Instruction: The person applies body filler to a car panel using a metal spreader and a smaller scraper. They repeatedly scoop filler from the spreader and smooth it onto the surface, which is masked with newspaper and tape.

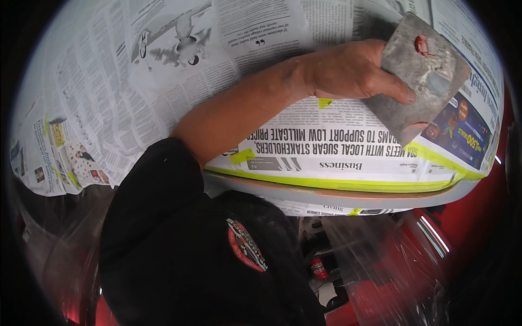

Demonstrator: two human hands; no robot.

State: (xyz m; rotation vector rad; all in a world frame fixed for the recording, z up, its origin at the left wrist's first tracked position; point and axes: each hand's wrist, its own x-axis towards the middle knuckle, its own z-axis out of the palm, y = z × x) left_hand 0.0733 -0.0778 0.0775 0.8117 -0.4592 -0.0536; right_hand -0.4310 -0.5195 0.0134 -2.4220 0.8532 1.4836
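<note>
My left arm (244,108) reaches across from the left, and its hand (353,70) is closed on the edge of a grey, smeared mixing board (391,111). The thumb lies on top of the board; the other fingers are hidden beneath it. On the board sit a glossy red dab of paste (422,45), a lighter grey patch of putty-like material (437,83) and a smaller red smear (418,126). The board is held over a surface covered in newspaper (179,103). My right hand is out of view.
Yellow-green masking tape (326,183) runs along the newspaper's near edge, above a curved grey bare strip (375,199). Clear plastic sheeting (380,261) hangs over red glossy panels (462,228). A small red container (318,268) lies among dark items below.
</note>
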